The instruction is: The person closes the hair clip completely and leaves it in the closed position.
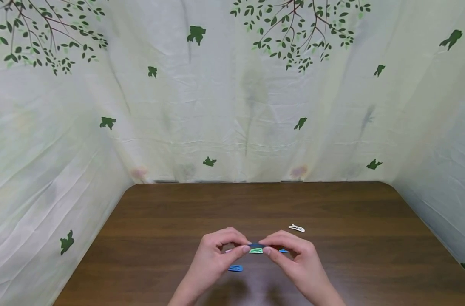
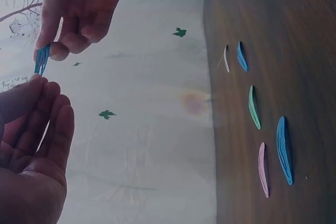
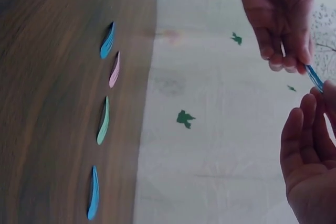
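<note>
Above the table, a blue snap hair clip (image 1: 256,245) spans the gap between my two hands. My left hand (image 1: 217,257) pinches one end with thumb and index finger, and my right hand (image 1: 295,257) pinches the other end the same way. In the left wrist view the held clip shows its slotted frame. Below it on the table lie a green hair clip (image 2: 254,107), a pink hair clip (image 2: 263,169) and two more blue clips, one nearer the left hand (image 2: 284,150). In the head view my fingers partly cover the pink one.
A white hair clip (image 1: 296,228) lies on the brown wooden table (image 1: 160,221), beyond my right hand. Pale cloth (image 1: 225,106) printed with leaves and birds hangs behind the table and along both sides.
</note>
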The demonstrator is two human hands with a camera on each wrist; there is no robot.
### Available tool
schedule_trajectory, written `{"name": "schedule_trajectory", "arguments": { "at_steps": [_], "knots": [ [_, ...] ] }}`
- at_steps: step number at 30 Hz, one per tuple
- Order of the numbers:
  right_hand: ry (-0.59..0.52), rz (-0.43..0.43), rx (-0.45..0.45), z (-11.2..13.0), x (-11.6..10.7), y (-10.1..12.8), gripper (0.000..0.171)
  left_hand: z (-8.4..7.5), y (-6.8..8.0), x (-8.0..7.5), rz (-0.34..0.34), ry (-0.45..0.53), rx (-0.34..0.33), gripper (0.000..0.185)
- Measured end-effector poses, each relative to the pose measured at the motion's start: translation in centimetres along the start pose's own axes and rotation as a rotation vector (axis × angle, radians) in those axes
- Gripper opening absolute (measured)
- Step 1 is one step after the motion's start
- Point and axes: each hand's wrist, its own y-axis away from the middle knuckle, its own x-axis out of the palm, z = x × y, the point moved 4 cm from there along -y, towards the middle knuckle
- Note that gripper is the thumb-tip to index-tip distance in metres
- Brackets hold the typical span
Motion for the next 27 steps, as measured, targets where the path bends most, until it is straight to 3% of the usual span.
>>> {"name": "schedule_trajectory", "arguments": {
  "at_steps": [6,17,21,27],
  "knots": [
    [-0.062,0.057,0.133,-0.4,-0.1,0.0,0.019,0.9,0.2,-0.1,0.070,0.084,-0.049,0.016],
    [-0.096,0.111,0.201,-1.0,-0.1,0.1,0.016,1.5,0.2,-0.1,0.122,0.110,-0.060,0.011],
    [-0.110,0.112,0.224,-1.3,0.0,0.2,0.015,1.7,0.2,-0.1,0.134,0.104,-0.070,0.006],
    [-0.139,0.045,0.304,-1.6,0.4,0.3,0.012,2.2,0.2,-0.1,0.104,0.102,-0.144,0.003]
  ]
}}
